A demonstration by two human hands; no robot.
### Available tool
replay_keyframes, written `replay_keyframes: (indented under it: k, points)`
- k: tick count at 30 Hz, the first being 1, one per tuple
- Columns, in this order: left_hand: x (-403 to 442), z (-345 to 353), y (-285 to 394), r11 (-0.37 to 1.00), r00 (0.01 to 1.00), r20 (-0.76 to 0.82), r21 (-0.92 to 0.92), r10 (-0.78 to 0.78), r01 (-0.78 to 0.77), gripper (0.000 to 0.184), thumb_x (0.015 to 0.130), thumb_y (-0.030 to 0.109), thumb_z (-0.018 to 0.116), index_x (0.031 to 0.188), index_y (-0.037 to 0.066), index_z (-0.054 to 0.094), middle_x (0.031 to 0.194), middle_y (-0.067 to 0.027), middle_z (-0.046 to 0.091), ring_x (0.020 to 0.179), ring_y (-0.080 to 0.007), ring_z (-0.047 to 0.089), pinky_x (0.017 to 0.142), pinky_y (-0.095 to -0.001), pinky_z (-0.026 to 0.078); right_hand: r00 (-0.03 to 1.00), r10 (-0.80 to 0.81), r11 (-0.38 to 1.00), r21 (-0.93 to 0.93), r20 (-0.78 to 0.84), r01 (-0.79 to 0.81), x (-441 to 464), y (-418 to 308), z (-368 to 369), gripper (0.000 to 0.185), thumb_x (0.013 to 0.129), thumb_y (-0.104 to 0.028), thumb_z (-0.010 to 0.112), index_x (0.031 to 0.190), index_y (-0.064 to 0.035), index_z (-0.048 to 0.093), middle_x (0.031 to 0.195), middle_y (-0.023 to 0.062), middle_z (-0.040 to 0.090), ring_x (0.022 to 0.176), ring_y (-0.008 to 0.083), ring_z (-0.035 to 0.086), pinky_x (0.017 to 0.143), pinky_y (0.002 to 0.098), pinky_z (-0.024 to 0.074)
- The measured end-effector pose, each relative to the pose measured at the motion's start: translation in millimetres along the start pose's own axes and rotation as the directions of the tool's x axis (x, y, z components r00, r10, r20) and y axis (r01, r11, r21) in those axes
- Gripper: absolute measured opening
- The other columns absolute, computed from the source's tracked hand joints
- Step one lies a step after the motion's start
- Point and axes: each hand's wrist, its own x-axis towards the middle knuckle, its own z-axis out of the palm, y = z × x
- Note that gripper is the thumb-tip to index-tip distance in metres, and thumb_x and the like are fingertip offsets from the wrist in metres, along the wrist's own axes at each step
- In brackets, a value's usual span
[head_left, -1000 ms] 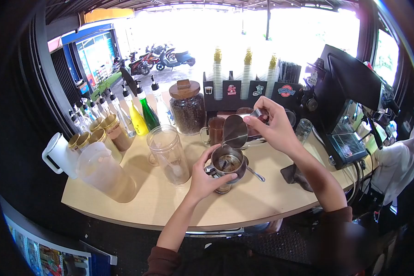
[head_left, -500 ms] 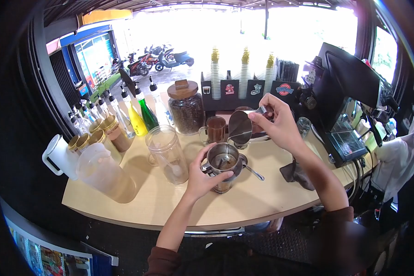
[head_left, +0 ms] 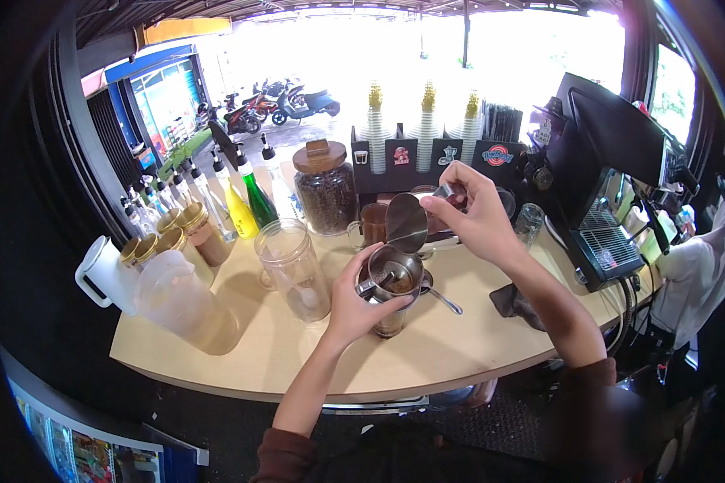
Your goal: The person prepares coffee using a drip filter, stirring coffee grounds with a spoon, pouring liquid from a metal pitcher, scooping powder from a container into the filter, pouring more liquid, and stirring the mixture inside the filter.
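My right hand (head_left: 471, 211) grips the handle of a steel jug (head_left: 408, 223), tilted steeply with its mouth over a metal cup (head_left: 395, 274). Around that metal cup my left hand (head_left: 361, 304) is closed, thumb in front and fingers at the far side. The metal cup sits on a glass (head_left: 391, 324) standing on the counter. Inside the cup is some liquid with brownish froth and a dark piece whose kind I cannot make out. A spoon (head_left: 447, 301) lies just right of the glass. Behind the jug stands a glass mug of brown drink (head_left: 374, 225).
A clear plastic container (head_left: 294, 274) and a large jug (head_left: 189, 310) stand left of my hands. Pump bottles (head_left: 258, 200), a jar of coffee beans (head_left: 327, 193) and cup holders (head_left: 439, 165) line the back. A dark cloth (head_left: 511, 304) and coffee machine (head_left: 612, 249) are at right.
The steel jug has moved slightly left and is tipped further over the metal cup. The stream of liquid seen earlier no longer shows clearly. The metal cup is tilted a little differently.
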Motion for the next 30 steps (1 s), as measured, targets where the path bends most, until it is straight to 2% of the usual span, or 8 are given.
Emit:
replay_keyframes:
  k: [3, 5, 12, 18, 21, 24, 26, 30]
  points:
    - [-0.5, 0.6, 1.1, 1.000, 1.000, -0.012, -0.007, -0.004, 0.003, 0.085, 0.056, 0.017, 0.090, 0.128, -0.001, 0.048, 0.118, -0.0116, 0.059, 0.112, -0.0206, 0.055, 0.098, -0.0343, 0.044, 0.999, -0.047, 0.997, -0.057, 0.002, 0.047, 1.3, 1.7, 3.4, 0.030, 0.081, -0.008, 0.070, 0.077, -0.0036, 0.041, 0.067, -0.0026, 0.038, 0.062, 0.0042, 0.035, 0.054, 0.0228, 0.0334]
    - [-0.6, 0.4, 1.2, 1.000, 1.000, -0.007, 0.002, -0.023, 0.023, 0.086, 0.056, 0.017, 0.090, 0.129, -0.001, 0.048, 0.118, -0.0121, 0.059, 0.112, -0.0209, 0.056, 0.097, -0.0338, 0.044, 0.999, 0.029, 1.000, 0.006, 0.015, -0.030, 0.9, -1.0, 5.3, 0.030, 0.081, -0.008, 0.071, 0.077, -0.0034, 0.041, 0.066, -0.0022, 0.038, 0.062, 0.0043, 0.034, 0.053, 0.0230, 0.0329]
    - [-0.8, -0.8, 0.8, 1.000, 1.000, -0.012, -0.010, -0.014, 0.014, 0.085, 0.056, 0.016, 0.089, 0.128, -0.002, 0.049, 0.118, -0.0121, 0.059, 0.111, -0.0198, 0.056, 0.097, -0.0336, 0.044, 1.000, 0.010, 0.999, 0.041, -0.019, -0.009, 1.0, -0.8, 5.2, 0.030, 0.081, -0.008, 0.071, 0.077, -0.0031, 0.041, 0.066, -0.0024, 0.037, 0.060, 0.0043, 0.034, 0.053, 0.0231, 0.0345]
    - [-1.5, -2.4, -4.2, 0.999, 0.998, -0.052, 0.021, 0.040, -0.039, 0.083, 0.057, 0.015, 0.089, 0.128, -0.002, 0.049, 0.118, -0.0121, 0.059, 0.111, -0.0196, 0.057, 0.098, -0.0333, 0.044, 0.999, -0.014, 0.996, -0.090, -0.041, 0.010, -0.5, 3.1, -4.3, 0.027, 0.083, -0.005, 0.069, 0.079, -0.0022, 0.043, 0.066, -0.0031, 0.038, 0.061, 0.0027, 0.038, 0.053, 0.0212, 0.0395]
    - [-1.2, -2.8, -16.0, 0.997, 0.995, -0.076, 0.054, 0.063, -0.059, 0.082, 0.057, 0.015, 0.088, 0.127, -0.002, 0.049, 0.118, -0.0121, 0.059, 0.110, -0.0194, 0.057, 0.097, -0.0335, 0.045, 1.000, -0.006, 0.990, -0.144, -0.022, 0.003, -3.2, -4.3, -7.9, 0.025, 0.085, -0.003, 0.067, 0.080, -0.0052, 0.042, 0.072, -0.0057, 0.035, 0.064, -0.0002, 0.035, 0.055, 0.0162, 0.0419]
    - [-1.9, -1.8, -21.3, 0.982, 0.987, -0.120, 0.167, 0.107, -0.086, 0.080, 0.058, 0.014, 0.088, 0.126, -0.001, 0.049, 0.117, -0.0121, 0.059, 0.110, -0.0195, 0.058, 0.096, -0.0334, 0.046, 0.999, 0.053, 0.998, -0.030, -0.013, -0.053, -5.3, -9.1, -7.8, 0.025, 0.085, -0.004, 0.067, 0.081, -0.0051, 0.042, 0.072, -0.0057, 0.036, 0.065, -0.0010, 0.039, 0.055, 0.0167, 0.0455]
    - [-2.9, -0.7, -17.5, 0.924, 0.962, -0.139, 0.338, 0.235, -0.177, 0.080, 0.057, 0.015, 0.088, 0.125, 0.001, 0.050, 0.117, -0.0119, 0.058, 0.106, -0.0207, 0.058, 0.093, -0.0339, 0.047, 0.995, 0.103, 0.992, 0.070, 0.002, -0.103, -6.1, -9.1, -7.0, 0.025, 0.086, -0.005, 0.067, 0.082, -0.0050, 0.042, 0.071, -0.0056, 0.038, 0.065, -0.0014, 0.044, 0.056, 0.0174, 0.0491]
    - [-4.4, 1.7, -5.8, 0.863, 0.952, -0.116, 0.464, 0.284, -0.201, 0.080, 0.055, 0.019, 0.088, 0.125, 0.005, 0.051, 0.117, -0.0105, 0.058, 0.107, -0.0246, 0.057, 0.095, -0.0377, 0.044, 0.993, 0.117, 0.990, 0.081, 0.013, -0.118, -5.8, -9.7, -4.2, 0.025, 0.086, -0.005, 0.066, 0.083, -0.0048, 0.042, 0.072, -0.0053, 0.039, 0.066, -0.0012, 0.046, 0.057, 0.0177, 0.0503]
